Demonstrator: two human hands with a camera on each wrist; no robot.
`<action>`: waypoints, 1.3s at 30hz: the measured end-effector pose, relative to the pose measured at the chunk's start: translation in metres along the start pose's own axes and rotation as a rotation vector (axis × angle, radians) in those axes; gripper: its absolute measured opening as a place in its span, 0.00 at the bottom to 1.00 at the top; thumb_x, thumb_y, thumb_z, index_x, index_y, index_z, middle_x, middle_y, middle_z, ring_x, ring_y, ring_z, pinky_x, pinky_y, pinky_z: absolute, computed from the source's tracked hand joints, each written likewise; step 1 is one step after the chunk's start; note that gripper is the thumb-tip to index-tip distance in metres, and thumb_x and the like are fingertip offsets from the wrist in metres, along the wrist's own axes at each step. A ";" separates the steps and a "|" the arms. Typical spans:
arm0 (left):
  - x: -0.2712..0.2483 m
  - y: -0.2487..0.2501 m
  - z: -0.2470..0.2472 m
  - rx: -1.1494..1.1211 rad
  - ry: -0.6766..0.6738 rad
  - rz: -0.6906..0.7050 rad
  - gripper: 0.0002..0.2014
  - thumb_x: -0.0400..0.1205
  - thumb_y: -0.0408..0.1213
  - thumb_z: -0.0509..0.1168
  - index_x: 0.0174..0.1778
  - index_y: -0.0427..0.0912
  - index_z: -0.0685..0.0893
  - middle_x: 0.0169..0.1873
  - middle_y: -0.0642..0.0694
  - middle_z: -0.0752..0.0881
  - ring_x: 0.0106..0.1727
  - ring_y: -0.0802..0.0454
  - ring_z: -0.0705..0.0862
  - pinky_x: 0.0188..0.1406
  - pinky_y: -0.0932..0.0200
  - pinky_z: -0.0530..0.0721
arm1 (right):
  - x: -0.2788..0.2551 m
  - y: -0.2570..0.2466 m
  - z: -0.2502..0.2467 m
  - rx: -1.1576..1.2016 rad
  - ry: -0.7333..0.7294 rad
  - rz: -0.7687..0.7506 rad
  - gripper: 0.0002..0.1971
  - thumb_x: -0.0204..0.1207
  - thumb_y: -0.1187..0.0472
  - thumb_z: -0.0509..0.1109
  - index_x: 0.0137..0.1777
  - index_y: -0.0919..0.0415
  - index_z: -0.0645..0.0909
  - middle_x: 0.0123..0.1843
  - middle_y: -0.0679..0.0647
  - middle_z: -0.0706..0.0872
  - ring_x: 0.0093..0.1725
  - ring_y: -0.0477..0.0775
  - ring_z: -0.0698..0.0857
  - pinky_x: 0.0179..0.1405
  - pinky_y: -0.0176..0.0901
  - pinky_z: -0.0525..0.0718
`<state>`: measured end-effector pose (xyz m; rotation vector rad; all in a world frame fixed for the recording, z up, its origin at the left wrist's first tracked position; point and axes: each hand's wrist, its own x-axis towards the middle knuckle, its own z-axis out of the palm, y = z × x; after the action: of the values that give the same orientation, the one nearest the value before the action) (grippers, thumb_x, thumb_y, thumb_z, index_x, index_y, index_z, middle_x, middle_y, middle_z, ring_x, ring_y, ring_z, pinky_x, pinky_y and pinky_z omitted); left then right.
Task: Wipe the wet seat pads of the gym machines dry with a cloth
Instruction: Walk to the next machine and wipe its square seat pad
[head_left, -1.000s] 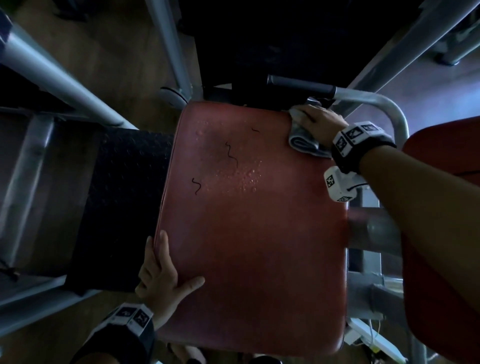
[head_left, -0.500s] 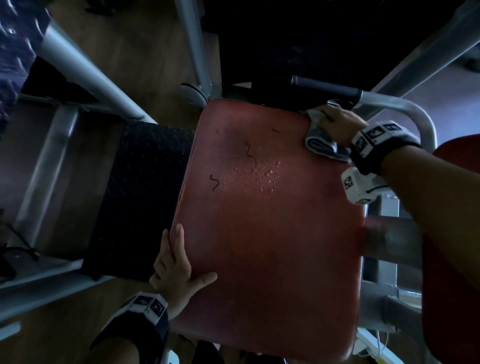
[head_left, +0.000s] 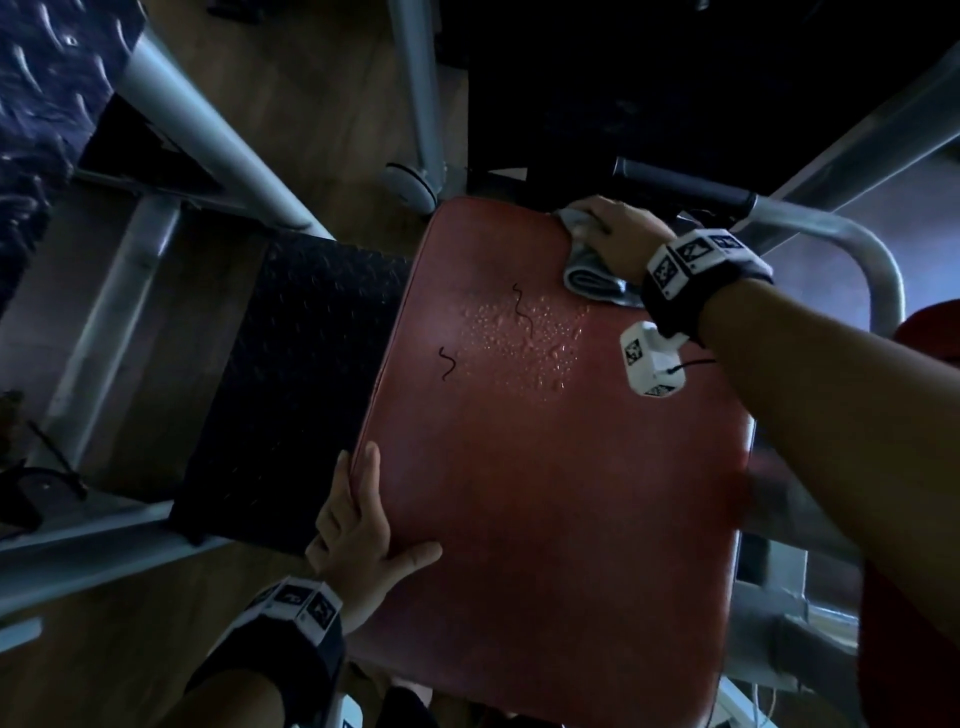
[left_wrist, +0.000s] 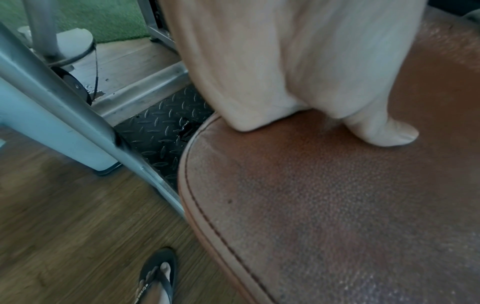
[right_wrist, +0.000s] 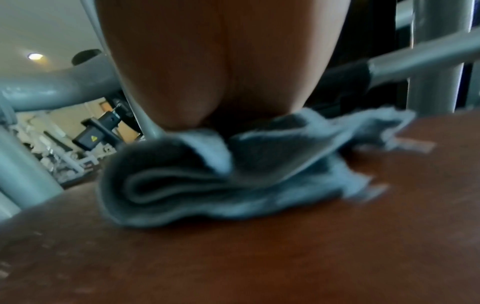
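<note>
A red seat pad (head_left: 545, 493) fills the middle of the head view. Water droplets (head_left: 519, 332) sit on its far half, with two thin black squiggles among them. My right hand (head_left: 618, 234) presses a bunched grey cloth (head_left: 587, 275) onto the pad near its far right corner. In the right wrist view the cloth (right_wrist: 207, 174) lies folded under my palm (right_wrist: 221, 61), and the fingers are hidden. My left hand (head_left: 358, 519) grips the pad's near left edge, thumb on top. The left wrist view shows the thumb (left_wrist: 384, 133) on the grained leather (left_wrist: 337, 205).
Grey frame tubes (head_left: 208, 130) slant across the left. A black diamond-plate step (head_left: 291, 374) lies beside the pad. A handle bar with a black grip (head_left: 680, 189) curves behind my right hand. Another red pad (head_left: 930, 332) is at the right. My sandalled foot (left_wrist: 158, 277) stands on the wood floor.
My right hand has slid the cloth a little leftward along the pad's far edge. The left hand keeps its hold on the near left edge.
</note>
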<state>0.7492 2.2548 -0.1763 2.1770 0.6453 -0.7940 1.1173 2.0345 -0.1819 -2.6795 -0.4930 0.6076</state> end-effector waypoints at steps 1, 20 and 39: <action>0.000 0.000 0.000 0.002 0.000 0.000 0.63 0.65 0.68 0.72 0.68 0.76 0.18 0.80 0.56 0.25 0.84 0.43 0.42 0.78 0.32 0.54 | -0.003 0.009 -0.002 0.004 0.001 0.001 0.18 0.82 0.45 0.57 0.70 0.42 0.74 0.68 0.51 0.82 0.67 0.59 0.79 0.68 0.59 0.75; 0.002 0.001 -0.001 0.071 -0.047 -0.022 0.63 0.68 0.69 0.69 0.64 0.72 0.11 0.78 0.54 0.20 0.84 0.42 0.39 0.78 0.32 0.54 | 0.021 -0.019 -0.007 -0.008 -0.044 -0.009 0.16 0.84 0.57 0.62 0.69 0.48 0.80 0.65 0.51 0.86 0.67 0.54 0.81 0.65 0.40 0.72; 0.000 0.000 -0.002 0.055 -0.053 0.012 0.63 0.70 0.67 0.70 0.63 0.73 0.11 0.76 0.55 0.18 0.84 0.45 0.36 0.78 0.33 0.52 | 0.065 -0.115 0.032 -0.021 -0.029 -0.173 0.17 0.84 0.58 0.59 0.71 0.52 0.77 0.69 0.56 0.82 0.69 0.60 0.79 0.65 0.44 0.73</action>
<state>0.7502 2.2564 -0.1751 2.1997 0.5899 -0.8692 1.1285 2.1697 -0.1855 -2.6150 -0.7341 0.5945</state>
